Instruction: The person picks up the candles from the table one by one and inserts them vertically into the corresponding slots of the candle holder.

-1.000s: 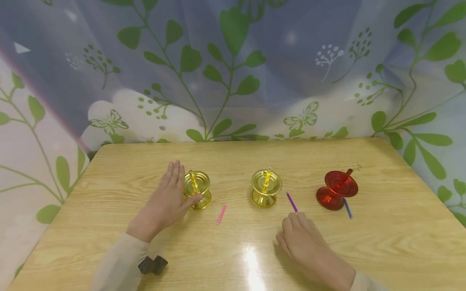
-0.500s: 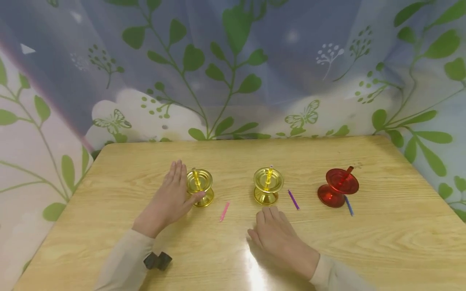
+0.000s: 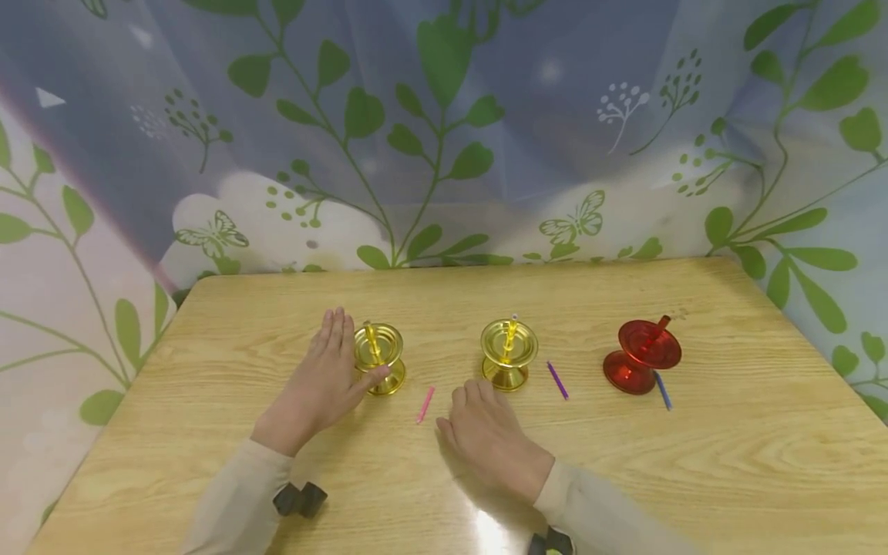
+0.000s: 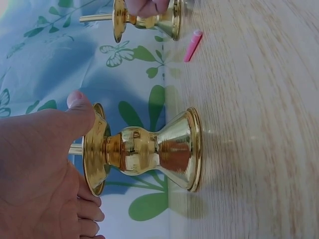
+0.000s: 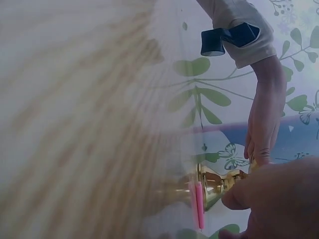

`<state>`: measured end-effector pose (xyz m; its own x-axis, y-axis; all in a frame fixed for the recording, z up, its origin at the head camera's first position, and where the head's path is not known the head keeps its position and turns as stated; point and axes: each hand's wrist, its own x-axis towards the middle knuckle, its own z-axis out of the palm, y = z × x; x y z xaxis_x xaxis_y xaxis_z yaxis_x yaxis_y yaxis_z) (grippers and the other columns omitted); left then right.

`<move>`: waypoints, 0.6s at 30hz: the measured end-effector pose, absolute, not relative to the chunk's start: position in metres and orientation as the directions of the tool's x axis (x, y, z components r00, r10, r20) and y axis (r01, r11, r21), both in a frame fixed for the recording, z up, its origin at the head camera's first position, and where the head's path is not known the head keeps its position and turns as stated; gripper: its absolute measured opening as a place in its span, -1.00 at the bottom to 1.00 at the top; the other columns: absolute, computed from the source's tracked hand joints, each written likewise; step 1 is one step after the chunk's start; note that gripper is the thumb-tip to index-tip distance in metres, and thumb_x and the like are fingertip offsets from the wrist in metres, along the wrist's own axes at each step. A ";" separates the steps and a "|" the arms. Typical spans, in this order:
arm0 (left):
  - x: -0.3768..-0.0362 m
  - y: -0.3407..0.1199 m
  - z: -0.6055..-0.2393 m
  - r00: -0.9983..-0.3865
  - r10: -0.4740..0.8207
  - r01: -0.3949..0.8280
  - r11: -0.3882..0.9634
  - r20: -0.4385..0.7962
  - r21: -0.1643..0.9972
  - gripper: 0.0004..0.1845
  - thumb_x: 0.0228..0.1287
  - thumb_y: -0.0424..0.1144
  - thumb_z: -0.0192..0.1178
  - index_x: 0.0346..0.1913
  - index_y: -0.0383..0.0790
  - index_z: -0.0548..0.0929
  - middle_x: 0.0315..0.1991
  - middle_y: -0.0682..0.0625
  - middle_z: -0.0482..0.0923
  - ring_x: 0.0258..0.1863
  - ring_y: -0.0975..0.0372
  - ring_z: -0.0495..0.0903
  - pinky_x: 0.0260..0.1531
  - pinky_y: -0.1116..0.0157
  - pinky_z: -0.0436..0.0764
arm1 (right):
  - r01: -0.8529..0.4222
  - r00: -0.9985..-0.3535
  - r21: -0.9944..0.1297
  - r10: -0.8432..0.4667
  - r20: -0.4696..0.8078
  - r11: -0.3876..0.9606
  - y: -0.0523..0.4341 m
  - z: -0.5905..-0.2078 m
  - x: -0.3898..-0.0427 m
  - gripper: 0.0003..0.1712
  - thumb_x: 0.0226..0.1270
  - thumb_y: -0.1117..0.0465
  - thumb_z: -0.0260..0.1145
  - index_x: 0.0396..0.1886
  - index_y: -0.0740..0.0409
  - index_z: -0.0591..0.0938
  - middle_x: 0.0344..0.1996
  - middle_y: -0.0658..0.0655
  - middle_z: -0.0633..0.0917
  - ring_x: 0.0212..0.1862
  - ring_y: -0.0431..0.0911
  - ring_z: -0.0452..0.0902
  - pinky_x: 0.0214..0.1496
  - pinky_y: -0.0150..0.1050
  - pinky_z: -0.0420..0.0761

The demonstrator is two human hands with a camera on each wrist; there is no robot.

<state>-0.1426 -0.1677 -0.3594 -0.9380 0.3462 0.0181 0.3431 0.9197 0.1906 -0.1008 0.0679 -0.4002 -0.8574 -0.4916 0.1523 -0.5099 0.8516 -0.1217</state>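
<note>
In the head view my left hand (image 3: 315, 385) is at the left gold candle holder (image 3: 387, 378), fingers straight along its left side and thumb over the front rim of its dish. The left wrist view shows the thumb against the dish of this upright gold holder (image 4: 142, 149), with the fingers beyond it. My right hand (image 3: 489, 435) hovers low with bent fingers just in front of the middle gold holder (image 3: 509, 343), its fingertips hidden. Nothing shows in its grasp. A small pink candle (image 3: 425, 405) lies on the table between both hands, also seen as a pink candle (image 5: 200, 206) in the right wrist view.
On the right, a red candle holder (image 3: 648, 347) stands with a blue candle (image 3: 663, 391) lying beside its base. A purple candle (image 3: 558, 380) lies right of the middle holder. Behind the wooden table (image 3: 728, 462) hangs a leaf-patterned cloth (image 3: 555, 139).
My right hand has moved left, from beside the purple candle to in front of the middle gold holder. The left hand has stayed at the left holder.
</note>
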 end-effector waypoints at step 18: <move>-0.143 -0.167 -0.359 -0.939 0.343 0.342 0.916 0.032 0.212 0.02 0.41 0.25 -0.09 0.39 -0.70 -0.08 0.43 -0.54 -0.22 0.46 -0.26 -0.23 0.40 -0.09 -0.03 | -0.393 -0.918 -0.168 -0.396 0.016 0.904 0.031 -0.402 -0.116 -0.63 0.43 0.00 0.13 -0.39 0.24 0.46 -0.48 0.07 0.31 -0.31 -0.04 0.24 -0.25 -0.21 0.36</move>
<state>-0.1428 -0.1674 -0.3594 -0.9388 0.3430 0.0322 0.3418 0.9157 0.2115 -0.1160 0.0307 -0.4017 -0.9180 -0.3962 0.0164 -0.3932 0.9040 -0.1681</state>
